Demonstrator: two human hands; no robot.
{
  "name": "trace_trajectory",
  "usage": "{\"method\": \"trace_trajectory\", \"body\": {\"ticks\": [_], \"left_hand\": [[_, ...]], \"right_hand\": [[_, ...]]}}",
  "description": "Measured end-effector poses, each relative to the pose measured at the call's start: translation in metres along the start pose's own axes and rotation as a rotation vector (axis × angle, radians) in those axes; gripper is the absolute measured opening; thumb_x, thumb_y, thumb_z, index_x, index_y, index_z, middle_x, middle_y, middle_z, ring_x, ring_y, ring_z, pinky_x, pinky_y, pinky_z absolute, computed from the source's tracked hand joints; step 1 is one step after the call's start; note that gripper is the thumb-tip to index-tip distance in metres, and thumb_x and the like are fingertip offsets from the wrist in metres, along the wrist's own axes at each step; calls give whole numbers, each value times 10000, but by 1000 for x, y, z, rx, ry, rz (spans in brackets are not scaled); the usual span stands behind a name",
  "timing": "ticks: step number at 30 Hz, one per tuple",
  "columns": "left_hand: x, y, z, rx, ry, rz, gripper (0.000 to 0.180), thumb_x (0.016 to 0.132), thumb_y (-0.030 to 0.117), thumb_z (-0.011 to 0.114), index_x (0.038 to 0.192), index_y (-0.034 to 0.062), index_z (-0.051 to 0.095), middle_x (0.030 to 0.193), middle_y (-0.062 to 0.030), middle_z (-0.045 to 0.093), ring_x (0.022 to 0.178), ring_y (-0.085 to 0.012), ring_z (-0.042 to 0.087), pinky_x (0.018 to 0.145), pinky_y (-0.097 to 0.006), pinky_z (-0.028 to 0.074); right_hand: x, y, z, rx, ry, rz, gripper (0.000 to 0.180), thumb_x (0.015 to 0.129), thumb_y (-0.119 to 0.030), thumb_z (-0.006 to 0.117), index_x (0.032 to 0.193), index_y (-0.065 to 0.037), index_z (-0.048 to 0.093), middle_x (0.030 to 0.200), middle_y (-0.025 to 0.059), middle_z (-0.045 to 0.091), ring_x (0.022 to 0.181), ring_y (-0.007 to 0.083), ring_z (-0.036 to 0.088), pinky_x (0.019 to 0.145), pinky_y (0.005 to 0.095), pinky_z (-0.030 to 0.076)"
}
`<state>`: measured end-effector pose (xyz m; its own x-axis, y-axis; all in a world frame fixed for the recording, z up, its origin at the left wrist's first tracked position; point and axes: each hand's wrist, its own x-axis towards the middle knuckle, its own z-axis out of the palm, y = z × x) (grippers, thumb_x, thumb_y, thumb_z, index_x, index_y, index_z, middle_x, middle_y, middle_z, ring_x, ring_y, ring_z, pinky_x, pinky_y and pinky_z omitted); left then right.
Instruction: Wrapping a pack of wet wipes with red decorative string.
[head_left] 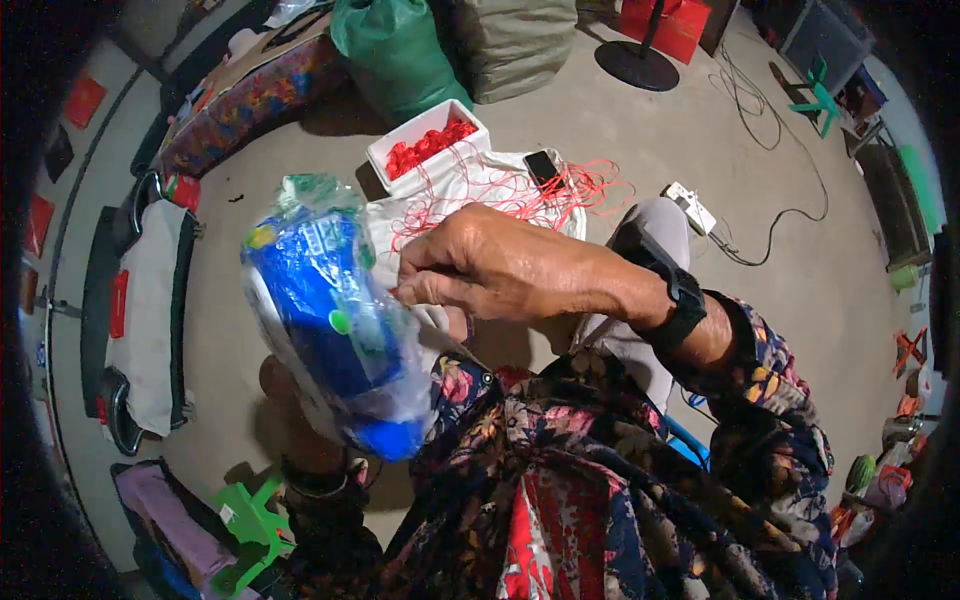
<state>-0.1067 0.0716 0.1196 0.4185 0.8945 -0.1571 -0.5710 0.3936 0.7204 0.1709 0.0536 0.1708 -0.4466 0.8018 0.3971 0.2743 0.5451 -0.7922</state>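
The blue bottle [335, 330] is glossy plastic, wrapped in a thin, clear, crinkled plastic bag [300, 200] that catches the light. The white tray [400, 150] looks like smooth hard plastic, holding thin red string [430, 142]. The floor [640, 130] is matt, rough grey concrete, and the sleeves [600, 480] are soft printed cloth.

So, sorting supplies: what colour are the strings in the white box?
Red, seen in the head view: strings fill the white box.
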Motion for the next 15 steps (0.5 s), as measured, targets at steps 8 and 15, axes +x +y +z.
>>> {"method": "trace_trajectory", "body": {"ticks": [8,15], "left_hand": [[10,-1,7,-22,32,-20,545,860,419,543,1229,20,496,1088,-139,596,947,-272,577,780,-401,473],[10,-12,8,-78,60,-34,543,878,446,509,1217,23,504,1060,-137,604,910,-270,583,741,-402,484]], "right_hand": [[-1,-26,-19,318,-133,301,221,956,-189,517,921,13,601,693,44,601,564,92,612,523,238,462],[-9,-17,-21,383,-31,307,253,914,-210,515,858,19,607,665,62,576,524,130,574,413,282,482]]}}
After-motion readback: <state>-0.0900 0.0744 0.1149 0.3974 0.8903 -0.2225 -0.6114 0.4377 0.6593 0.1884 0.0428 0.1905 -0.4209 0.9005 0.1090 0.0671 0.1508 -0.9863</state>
